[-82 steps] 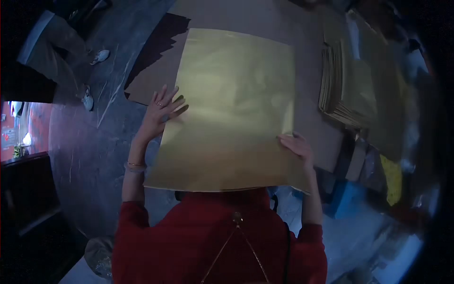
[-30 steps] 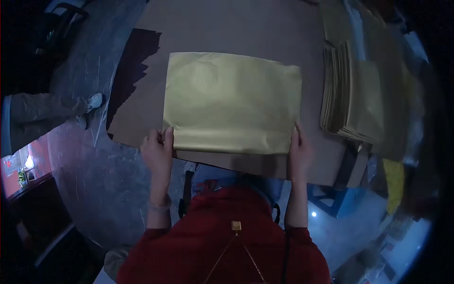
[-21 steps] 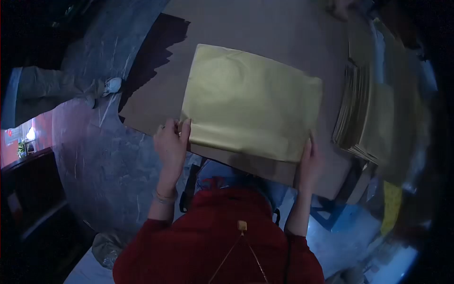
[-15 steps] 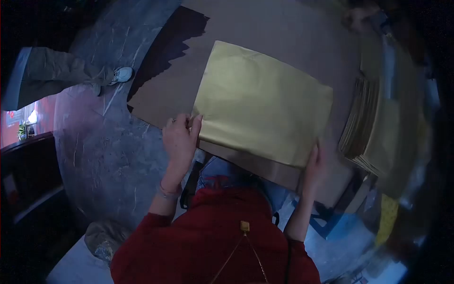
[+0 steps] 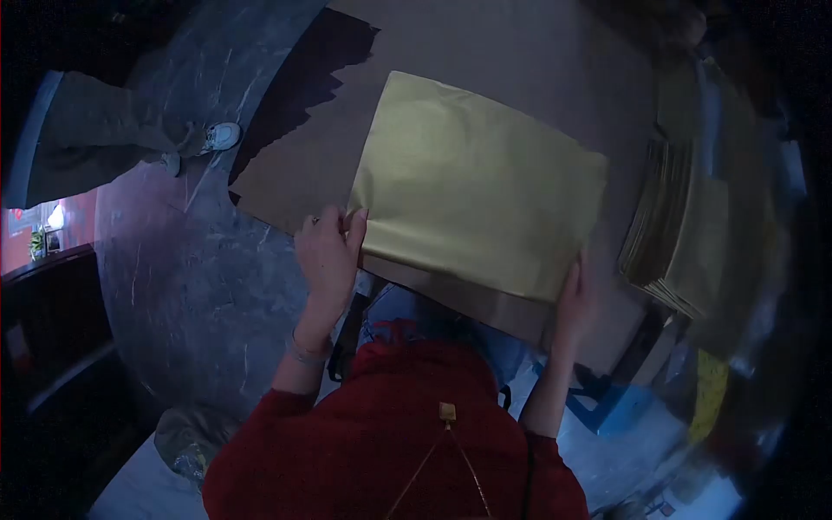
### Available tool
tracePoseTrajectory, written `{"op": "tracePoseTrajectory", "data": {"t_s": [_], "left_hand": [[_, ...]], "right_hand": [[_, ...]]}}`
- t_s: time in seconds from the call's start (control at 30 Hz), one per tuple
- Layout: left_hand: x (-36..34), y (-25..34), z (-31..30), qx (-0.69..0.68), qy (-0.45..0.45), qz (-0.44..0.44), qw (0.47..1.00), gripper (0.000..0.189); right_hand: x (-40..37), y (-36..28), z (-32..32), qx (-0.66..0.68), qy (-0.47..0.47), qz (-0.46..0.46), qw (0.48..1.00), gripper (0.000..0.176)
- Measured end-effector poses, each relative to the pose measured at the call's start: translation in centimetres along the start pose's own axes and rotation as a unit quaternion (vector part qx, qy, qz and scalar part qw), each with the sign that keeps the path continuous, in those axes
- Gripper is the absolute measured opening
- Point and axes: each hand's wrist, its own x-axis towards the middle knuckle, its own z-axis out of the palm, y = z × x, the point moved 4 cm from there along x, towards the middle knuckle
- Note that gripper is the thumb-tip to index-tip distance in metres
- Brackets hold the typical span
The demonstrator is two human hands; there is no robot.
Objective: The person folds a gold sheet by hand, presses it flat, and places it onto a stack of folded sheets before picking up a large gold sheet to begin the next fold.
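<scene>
A gold, wide sheet of paper [image 5: 481, 182], perhaps a folded sheet or an envelope, lies on a brown table top [image 5: 520, 43] in front of me. My left hand [image 5: 329, 247] pinches its near left corner between thumb and fingers. At the near right corner, my right hand [image 5: 575, 299] grips the edge with the thumb on top; its other fingers are hidden underneath. Light creases run along the near edge of the gold sheet.
A stack of folded gold sheets [image 5: 663, 217] stands at the right of the table. Another person's hand [image 5: 685, 26] is dim at the far right. At the left are a person's trouser leg [image 5: 104, 130] and shoe [image 5: 223, 137]. A blue object [image 5: 611, 407] lies below right.
Both hands keep their hold on the gold sheet, which has barely moved. The whole view has shifted slightly.
</scene>
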Motion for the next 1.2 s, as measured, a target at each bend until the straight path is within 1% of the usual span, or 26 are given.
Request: {"op": "tracePoseTrajectory", "data": {"t_s": [0.07, 0.1, 0.13, 0.2, 0.23, 0.27, 0.33, 0.37, 0.4, 0.43, 0.47, 0.5, 0.53, 0.57, 0.63, 0.67, 0.7, 0.77, 0.9, 0.97, 1.0, 1.1, 1.13, 1.17, 1.2], "left_hand": [[-0.1, 0.7, -0.5, 0.012, -0.006, -0.008, 1.0, 0.024], [0.0, 1.0, -0.5, 0.027, -0.01, -0.019, 0.999, 0.024], [0.0, 1.1, -0.3, 0.024, -0.014, -0.014, 1.0, 0.024], [0.4, 1.4, -0.8, 0.026, 0.057, 0.055, 0.997, 0.025], [0.3, 1.6, -0.7, 0.044, 0.041, 0.038, 0.998, 0.033], [0.6, 1.9, -0.6, 0.042, 0.04, 0.04, 0.998, 0.033], [0.7, 3.8, -0.5, -0.027, 0.037, 0.163, 0.986, 0.039], [0.6, 5.4, -0.5, -0.025, 0.002, 0.191, 0.981, 0.043], [0.6, 6.8, 0.1, -0.034, -0.022, 0.238, 0.97, 0.045], [0.8, 8.2, 0.9, -0.043, -0.047, 0.283, 0.957, 0.047], [0.9, 9.2, 1.6, -0.04, -0.046, 0.279, 0.958, 0.047], [0.8, 10.4, 2.7, -0.052, -0.078, 0.31, 0.946, 0.051], [0.6, 11.2, 3.7, -0.064, -0.111, 0.342, 0.931, 0.055], [0.7, 11.4, 4.6, -0.063, -0.11, 0.34, 0.932, 0.055], [0.6, 11.4, 6.6, -0.038, -0.146, 0.345, 0.926, 0.06], [0.5, 11.1, 7.2, -0.022, -0.156, 0.329, 0.931, 0.062], [0.4, 10.9, 7.5, -0.041, -0.154, 0.324, 0.932, 0.061], [0.4, 10.6, 7.6, -0.062, -0.149, 0.321, 0.933, 0.061], [0.3, 10.5, 7.7, -0.062, -0.13, 0.324, 0.935, 0.061], [0.4, 10.5, 7.7, -0.055, -0.128, 0.327, 0.935, 0.062], [0.4, 10.5, 7.6, -0.046, -0.131, 0.327, 0.935, 0.061], [0.4, 10.7, 7.5, -0.042, -0.132, 0.331, 0.934, 0.061], [0.4, 10.7, 7.6, -0.041, -0.13, 0.331, 0.934, 0.062], [0.5, 10.7, 7.5, -0.04, -0.132, 0.334, 0.933, 0.062], [0.5, 10.7, 7.4, -0.04, -0.131, 0.334, 0.932, 0.062]], "right_hand": [[-0.1, -0.1, 0.1, 0.041, -0.011, 0.054, 0.998, 0.03], [0.0, -0.2, -0.1, 0.038, -0.008, 0.059, 0.997, 0.03], [0.0, -0.3, -0.2, 0.005, -0.014, 0.045, 0.999, 0.03], [-0.1, -0.5, -0.3, -0.03, -0.018, 0.036, 0.999, 0.03], [-0.1, -0.3, -0.3, -0.016, -0.004, 0.022, 1.0, 0.03], [-0.1, -0.4, -0.3, 0.0, 0.011, 0.006, 1.0, 0.03], [-0.1, -0.4, -0.2, 0.003, 0.008, 0.013, 1.0, 0.03], [-0.1, -0.4, -0.1, 0.008, 0.002, 0.017, 1.0, 0.029], [-0.2, -0.1, 0.3, 0.011, 0.0, 0.015, 1.0, 0.029], [-0.3, 0.3, 0.5, -0.013, 0.017, 0.002, 1.0, 0.029], [-0.3, 0.2, 0.5, -0.036, 0.035, -0.012, 0.999, 0.029], [-0.3, 0.1, 0.5, -0.033, 0.034, -0.017, 0.999, 0.029], [-0.3, -0.2, 0.2, -0.01, 0.025, -0.002, 1.0, 0.029], [-0.2, -0.3, 0.1, 0.012, 0.016, 0.014, 1.0, 0.029], [-0.1, -0.2, 0.3, 0.015, 0.024, 0.004, 1.0, 0.03], [-0.1, -0.2, 0.2, 0.016, 0.032, -0.005, 0.999, 0.03], [-0.2, -0.2, 0.1, 0.015, 0.031, -0.002, 0.999, 0.03], [-0.2, -0.3, 0.1, -0.007, -0.004, 0.034, 0.999, 0.03], [-0.3, 0.0, 0.3, -0.037, -0.02, 0.029, 0.999, 0.031], [-0.3, -0.4, 0.1, -0.061, -0.045, 0.077, 0.994, 0.033], [-0.3, -0.3, 0.0, -0.04, 0.009, -0.006, 0.999, 0.035], [-0.3, 0.1, 0.4, -0.069, -0.001, 0.009, 0.998, 0.033], [-0.4, 0.5, 0.7, -0.02, -0.003, 0.034, 0.999, 0.031], [-0.5, 0.7, 0.8, -0.021, -0.002, 0.035, 0.999, 0.031], [-0.4, 0.5, 0.7, -0.014, 0.02, 0.017, 1.0, 0.03]]}}
